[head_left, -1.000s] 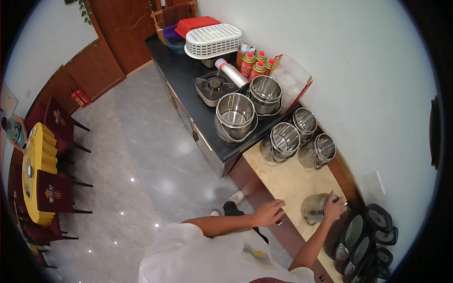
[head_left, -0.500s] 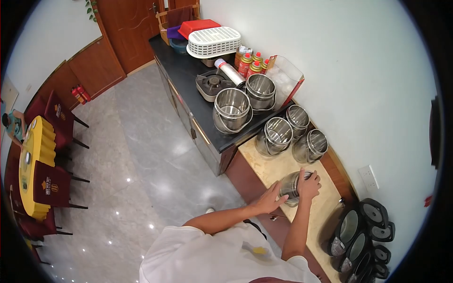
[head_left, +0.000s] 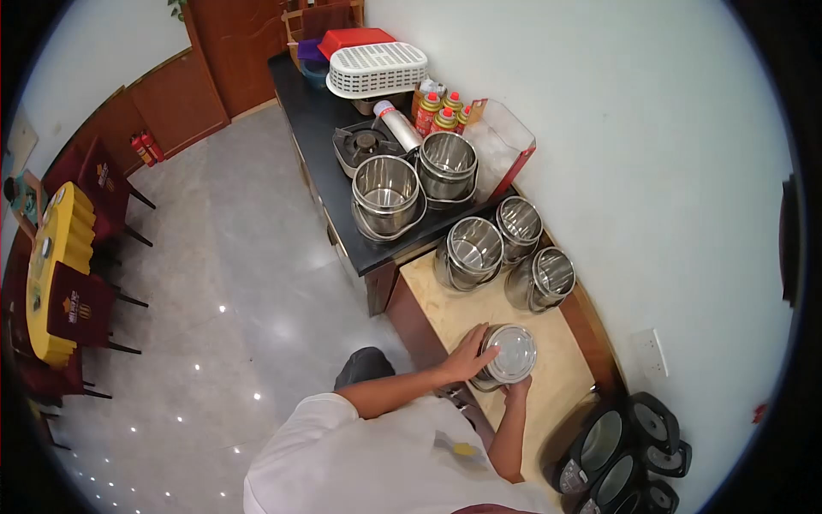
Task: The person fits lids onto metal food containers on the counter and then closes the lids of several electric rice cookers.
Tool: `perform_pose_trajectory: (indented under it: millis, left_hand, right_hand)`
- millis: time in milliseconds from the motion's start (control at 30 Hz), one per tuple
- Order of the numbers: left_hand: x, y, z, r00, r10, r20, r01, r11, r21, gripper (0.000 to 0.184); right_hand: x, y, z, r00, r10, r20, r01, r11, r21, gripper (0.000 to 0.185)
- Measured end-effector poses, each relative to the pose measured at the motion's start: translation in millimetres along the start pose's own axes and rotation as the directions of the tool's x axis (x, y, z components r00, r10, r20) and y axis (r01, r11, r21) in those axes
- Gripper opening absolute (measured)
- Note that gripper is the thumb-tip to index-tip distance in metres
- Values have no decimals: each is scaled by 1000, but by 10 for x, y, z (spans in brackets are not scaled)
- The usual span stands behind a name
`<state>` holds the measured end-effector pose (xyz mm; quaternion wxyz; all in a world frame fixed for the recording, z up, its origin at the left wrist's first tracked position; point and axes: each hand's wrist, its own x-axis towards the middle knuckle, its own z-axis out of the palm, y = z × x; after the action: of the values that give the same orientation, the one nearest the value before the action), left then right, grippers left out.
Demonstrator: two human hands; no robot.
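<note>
Over the beige stone-look countertop (head_left: 556, 343), the left hand (head_left: 467, 355) curls around a silver cylindrical metal pot (head_left: 513, 354); the right hand (head_left: 517, 390), partly hidden, grips its edge. Handling appears underway; any turn calls for two-handed support.

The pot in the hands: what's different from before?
The held pot moved closer to the three pots on the pale counter, and its round end now faces the camera. The left hand joined the right hand on it. Those three pots stayed put.
</note>
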<state>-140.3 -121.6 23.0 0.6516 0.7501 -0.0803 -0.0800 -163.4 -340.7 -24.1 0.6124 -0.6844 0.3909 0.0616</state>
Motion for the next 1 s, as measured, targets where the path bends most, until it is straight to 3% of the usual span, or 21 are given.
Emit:
perform_pose_trajectory:
  millis: [100,233,300,433,500,533,567,633,667,700,767,800,833,900,933,967,1000]
  left_hand:
    - [56,-9,-119,994,-51,99,52,999,-10,86]
    - [141,-49,-250,981,-27,194,25,1000,17,89]
    - [217,-69,-325,951,-45,306,43,999,14,97]
    - [390,13,-598,873,-100,477,160,983,-87,103]
    - [352,433,-877,691,-314,651,556,806,-202,106]
    - [379,395,-895,650,-302,697,631,725,-275,99]
    - [414,369,-891,642,-302,704,633,727,-266,99]
    - [521,460,-933,564,-50,824,667,616,-419,93]
    - [550,552,-975,552,-87,829,639,683,-354,88]
    - [586,612,-964,544,-85,834,641,684,-349,88]
    - [635,716,-915,581,-147,800,567,779,-269,87]
    - [626,973,-997,609,-124,784,532,797,-287,86]
    - [641,875,-907,610,-121,783,530,798,-289,86]
    - [674,693,-673,755,-21,656,347,861,-371,88]
    - [675,655,-660,777,3,629,331,849,-412,88]
    - [688,579,-639,771,3,637,339,845,-413,88]
    - [697,481,-591,806,37,591,244,889,-388,86]
  right_hand:
    - [70,21,-36,986,164,-10,-163,984,72,32]
    - [-166,-68,50,989,148,30,-151,970,189,29]
    - [-342,-150,151,991,85,100,-124,856,501,37]
    - [-755,-508,388,994,101,-36,-68,855,515,45]
    - [-781,-426,368,985,-77,-155,154,800,580,59]
    - [-948,-587,381,964,-148,-221,251,785,566,49]
    - [-1074,-711,404,963,-143,-230,253,781,571,49]
    - [-1249,-914,438,787,-401,-469,594,696,403,50]
    - [-1304,-963,411,730,-494,-473,677,620,397,44]
    - [-1274,-921,357,727,-491,-481,679,619,394,44]
    - [-1211,-797,237,680,-557,-477,702,683,202,32]
    - [-1319,-950,378,595,-660,-459,802,527,281,24]
    - [-1328,-923,379,592,-662,-459,804,524,280,24]
    - [-1357,-871,359,632,-683,-366,756,648,97,49]
    - [-1398,-888,359,675,-681,-285,734,659,163,76]
    - [-1357,-814,314,676,-677,-291,731,664,155,76]
    - [-1296,-661,230,762,-621,-180,641,763,84,76]
